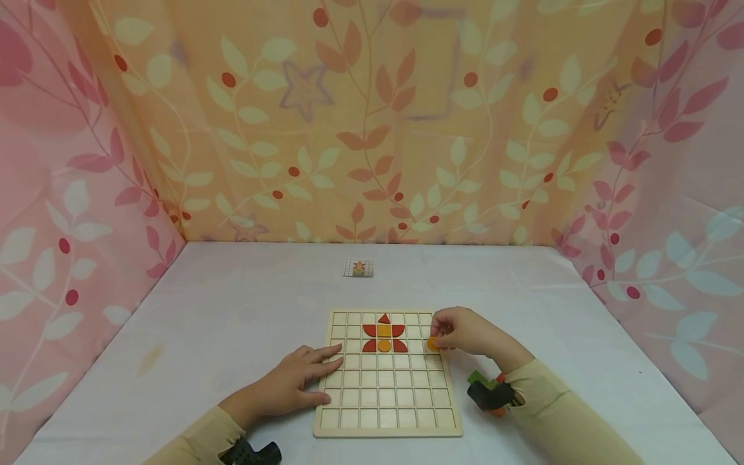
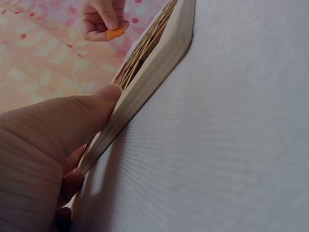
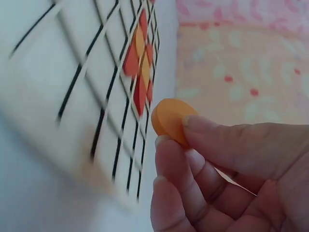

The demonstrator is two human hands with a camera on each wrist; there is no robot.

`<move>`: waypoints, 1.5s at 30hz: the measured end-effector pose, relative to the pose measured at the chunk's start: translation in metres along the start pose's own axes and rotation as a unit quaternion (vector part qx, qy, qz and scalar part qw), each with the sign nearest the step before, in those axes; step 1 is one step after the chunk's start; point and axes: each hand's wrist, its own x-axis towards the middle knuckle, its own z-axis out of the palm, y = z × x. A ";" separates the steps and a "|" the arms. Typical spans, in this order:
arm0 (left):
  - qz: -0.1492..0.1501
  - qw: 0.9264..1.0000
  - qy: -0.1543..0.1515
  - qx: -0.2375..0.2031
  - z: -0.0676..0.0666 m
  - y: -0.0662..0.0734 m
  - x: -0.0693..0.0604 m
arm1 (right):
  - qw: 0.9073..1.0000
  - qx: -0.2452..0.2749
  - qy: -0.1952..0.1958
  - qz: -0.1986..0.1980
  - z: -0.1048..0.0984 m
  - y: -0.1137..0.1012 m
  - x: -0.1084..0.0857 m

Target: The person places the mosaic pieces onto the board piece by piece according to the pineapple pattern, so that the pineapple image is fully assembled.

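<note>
A wooden grid board (image 1: pixel 387 423) lies flat on the white table. Near its top sit a red triangle (image 1: pixel 384 319), an orange square (image 1: pixel 384 330), an orange disc (image 1: pixel 384 346) and several red quarter-round pieces (image 1: pixel 370 346). My right hand (image 1: pixel 462 330) pinches another orange disc (image 3: pixel 169 121) between thumb and fingers, above the board's right edge. That disc is also visible in the left wrist view. With fingers spread and mostly straight, my left hand (image 1: pixel 293 381) rests on the board's left edge, the thumb touching the rim (image 2: pixel 140 82).
Beyond the board lies a small card (image 1: pixel 358 267) printed with a grid and a coloured figure. Green, red and orange pieces (image 1: pixel 476 376) lie right of the board, partly hidden by the right wrist's black camera (image 1: pixel 489 395). Patterned curtains (image 1: pixel 372 129) enclose the table's back and sides.
</note>
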 end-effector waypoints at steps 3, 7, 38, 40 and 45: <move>-0.001 1.000 -0.001 0.001 0.000 0.000 0.000 | 1.000 -0.019 -0.010 -0.018 0.012 -0.008 0.011; -0.001 1.000 -0.002 -0.001 0.001 -0.001 0.000 | 0.999 -0.030 -0.015 -0.034 0.027 -0.016 0.023; 0.024 1.000 0.013 0.010 0.000 -0.002 -0.001 | 0.997 -0.047 -0.013 -0.057 0.080 -0.052 0.050; 0.024 1.000 0.013 0.009 0.000 -0.002 -0.001 | 0.997 -0.058 -0.006 -0.059 0.081 -0.053 0.049; 0.024 1.000 0.013 0.009 0.001 -0.003 0.000 | 0.994 -0.088 0.001 -0.059 0.082 -0.055 0.050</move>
